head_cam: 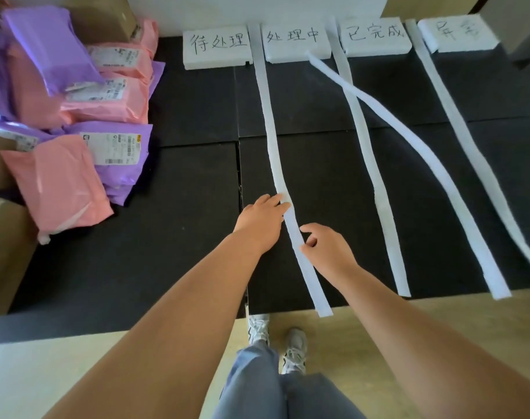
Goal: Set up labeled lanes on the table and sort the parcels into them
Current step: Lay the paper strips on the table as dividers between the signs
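Several white foam label blocks with handwritten characters stand along the far edge of the black table (191,182); the leftmost label block (216,46) is one of them. White foam strips run from them toward me. My left hand (262,220) lies with straight fingers pressing the left strip (271,140) near its middle. My right hand (325,246) pinches the same strip's edge a little nearer to me. A loose strip (408,137) lies diagonally across the second strip (365,152). Pink and purple parcels (73,122) are piled at the left.
Cardboard boxes (3,255) sit at the left edge beside the parcels and behind them. A fourth strip (457,140) runs down the right side. The table's near edge is just in front of my legs and shoes. A wall is behind the labels.
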A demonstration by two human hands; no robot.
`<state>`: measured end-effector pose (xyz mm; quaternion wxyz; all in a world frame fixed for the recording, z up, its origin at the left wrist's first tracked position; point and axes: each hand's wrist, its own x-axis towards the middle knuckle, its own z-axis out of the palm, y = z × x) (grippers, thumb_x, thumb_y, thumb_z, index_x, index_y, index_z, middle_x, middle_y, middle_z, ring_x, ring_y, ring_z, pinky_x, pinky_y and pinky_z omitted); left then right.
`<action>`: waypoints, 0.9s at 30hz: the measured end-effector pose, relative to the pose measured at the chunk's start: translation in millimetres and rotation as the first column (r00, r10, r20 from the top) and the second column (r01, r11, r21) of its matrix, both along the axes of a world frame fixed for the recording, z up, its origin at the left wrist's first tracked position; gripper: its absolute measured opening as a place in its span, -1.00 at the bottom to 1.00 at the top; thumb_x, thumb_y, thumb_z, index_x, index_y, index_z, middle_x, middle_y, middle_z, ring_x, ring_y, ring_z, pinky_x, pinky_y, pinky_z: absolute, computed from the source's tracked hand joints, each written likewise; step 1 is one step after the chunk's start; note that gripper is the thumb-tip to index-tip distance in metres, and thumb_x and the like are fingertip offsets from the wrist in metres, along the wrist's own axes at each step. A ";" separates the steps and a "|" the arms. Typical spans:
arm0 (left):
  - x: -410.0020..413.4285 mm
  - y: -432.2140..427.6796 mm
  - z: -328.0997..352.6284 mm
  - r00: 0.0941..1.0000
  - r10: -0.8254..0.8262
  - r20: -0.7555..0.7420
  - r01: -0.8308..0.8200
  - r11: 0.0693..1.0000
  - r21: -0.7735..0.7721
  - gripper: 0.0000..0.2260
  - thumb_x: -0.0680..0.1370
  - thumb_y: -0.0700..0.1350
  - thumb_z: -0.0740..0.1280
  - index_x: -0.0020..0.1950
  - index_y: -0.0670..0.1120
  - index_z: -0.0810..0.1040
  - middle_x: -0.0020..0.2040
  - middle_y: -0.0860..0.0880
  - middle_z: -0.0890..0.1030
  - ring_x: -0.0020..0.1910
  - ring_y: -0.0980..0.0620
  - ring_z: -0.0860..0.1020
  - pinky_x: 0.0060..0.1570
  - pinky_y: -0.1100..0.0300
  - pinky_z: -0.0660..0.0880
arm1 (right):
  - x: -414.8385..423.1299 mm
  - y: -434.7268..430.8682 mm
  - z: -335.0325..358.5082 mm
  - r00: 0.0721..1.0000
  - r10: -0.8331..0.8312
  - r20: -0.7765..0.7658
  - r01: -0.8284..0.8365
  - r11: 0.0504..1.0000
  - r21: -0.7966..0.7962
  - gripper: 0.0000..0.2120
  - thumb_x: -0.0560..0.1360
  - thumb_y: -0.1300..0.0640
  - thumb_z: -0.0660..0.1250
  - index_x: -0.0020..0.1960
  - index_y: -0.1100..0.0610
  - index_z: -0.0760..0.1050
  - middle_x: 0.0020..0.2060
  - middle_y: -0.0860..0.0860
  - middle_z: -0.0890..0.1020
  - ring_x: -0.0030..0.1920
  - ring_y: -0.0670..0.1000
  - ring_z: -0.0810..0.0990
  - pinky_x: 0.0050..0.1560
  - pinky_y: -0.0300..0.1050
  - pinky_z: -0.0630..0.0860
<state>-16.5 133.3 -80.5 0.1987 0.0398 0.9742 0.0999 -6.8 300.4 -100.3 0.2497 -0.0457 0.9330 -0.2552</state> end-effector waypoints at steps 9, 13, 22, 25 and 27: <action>43.7 15.2 -10.8 0.996 0.093 -0.011 -0.093 0.995 -0.024 -0.53 0.70 -0.15 0.14 0.60 0.08 0.16 0.62 0.05 0.11 0.60 -0.04 0.05 0.49 -0.05 0.22 | 41.8 3.0 -6.3 0.999 -0.014 0.043 0.020 0.990 -0.138 -0.51 0.57 0.13 0.35 0.48 -0.04 0.36 -0.26 -0.15 0.61 -0.27 -0.15 0.61 -0.28 -0.30 0.50; 46.0 12.6 -11.4 0.994 0.103 -0.048 -0.104 0.994 -0.026 -0.53 0.68 -0.16 0.18 0.58 0.08 0.20 0.62 0.05 0.13 0.60 -0.04 0.07 0.49 -0.06 0.23 | 48.2 -1.6 -4.9 0.998 -0.053 0.047 0.059 0.987 -0.150 -0.49 0.57 0.16 0.34 0.49 -0.06 0.34 -0.29 -0.11 0.62 -0.29 -0.08 0.63 -0.27 -0.16 0.61; 13.6 1.9 -6.1 0.993 0.032 -0.111 -0.039 0.997 -0.060 -0.52 0.69 -0.13 0.18 0.60 0.00 0.16 0.62 0.04 0.11 0.60 -0.04 0.04 0.51 -0.06 0.14 | 52.6 0.1 -6.0 0.991 0.087 -0.101 -0.092 0.994 -0.050 -0.51 0.60 0.10 0.32 0.50 -0.09 0.32 -0.09 -0.14 0.48 -0.28 -0.13 0.51 -0.33 -0.24 0.47; 3.3 -4.4 -10.1 0.992 -0.083 -0.096 0.068 0.986 -0.152 -0.50 0.70 -0.08 0.13 0.62 0.00 0.05 0.64 0.02 -0.01 0.61 -0.07 -0.07 0.53 -0.09 0.08 | 54.4 0.6 -8.4 0.989 0.099 -0.112 -0.103 0.994 -0.032 -0.52 0.61 0.07 0.31 0.50 -0.10 0.33 -0.08 -0.15 0.46 -0.30 -0.12 0.52 -0.31 -0.21 0.53; -0.8 -5.8 -13.7 0.988 -0.147 -0.053 0.135 0.974 -0.184 -0.47 0.70 -0.06 0.14 0.63 -0.02 0.01 0.64 0.01 -0.02 0.61 -0.09 -0.08 0.53 -0.13 0.07 | 53.6 0.5 -9.6 0.988 0.099 -0.120 -0.103 0.994 -0.030 -0.53 0.60 0.07 0.32 0.49 -0.09 0.34 -0.10 -0.15 0.46 -0.32 -0.12 0.52 -0.33 -0.23 0.53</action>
